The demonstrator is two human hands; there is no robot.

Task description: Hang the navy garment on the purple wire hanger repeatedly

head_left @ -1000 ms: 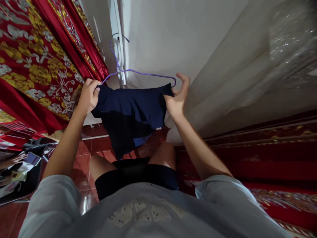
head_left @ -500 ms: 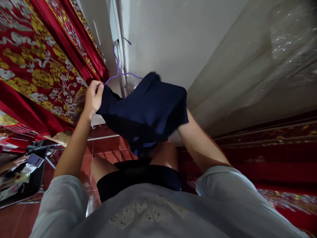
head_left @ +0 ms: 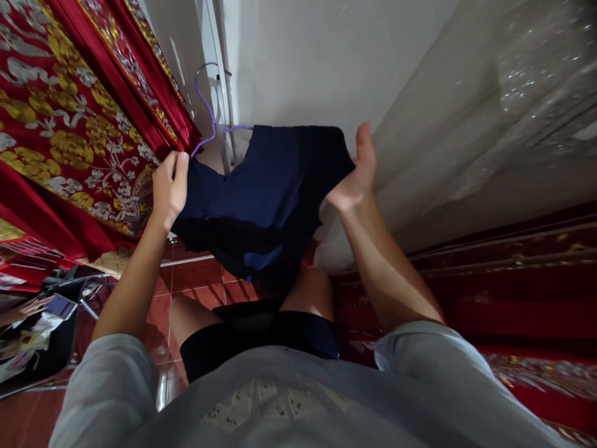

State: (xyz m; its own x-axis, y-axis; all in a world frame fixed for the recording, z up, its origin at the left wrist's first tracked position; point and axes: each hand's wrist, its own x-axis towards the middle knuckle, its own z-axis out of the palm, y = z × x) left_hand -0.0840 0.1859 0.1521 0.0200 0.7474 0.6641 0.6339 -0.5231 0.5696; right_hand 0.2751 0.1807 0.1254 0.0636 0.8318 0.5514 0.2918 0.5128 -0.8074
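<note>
1. Left hand (head_left: 168,186): pinches navy garment (head_left: 275,180) at its left end, beside the purple hanger (head_left: 214,125).
2. Right hand (head_left: 358,177): thumb wide, fingers hidden by cloth; grip cannot be told.
3. Garment: between both hands, hiding the hanger's right end.
4. Judged best: firm left pinch, right side evenly spread.

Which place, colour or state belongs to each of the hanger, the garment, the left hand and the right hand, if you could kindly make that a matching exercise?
Column one
1. Hanger
2. Garment
3. Left hand
4. Right hand

Column two
A. Beside the red floral curtain
B. Dark blue, between the two hands
C. On the side away from the red floral curtain
D. Mostly purple, partly covered

Right pairs: 1-D, 2-B, 3-A, 4-C
</note>
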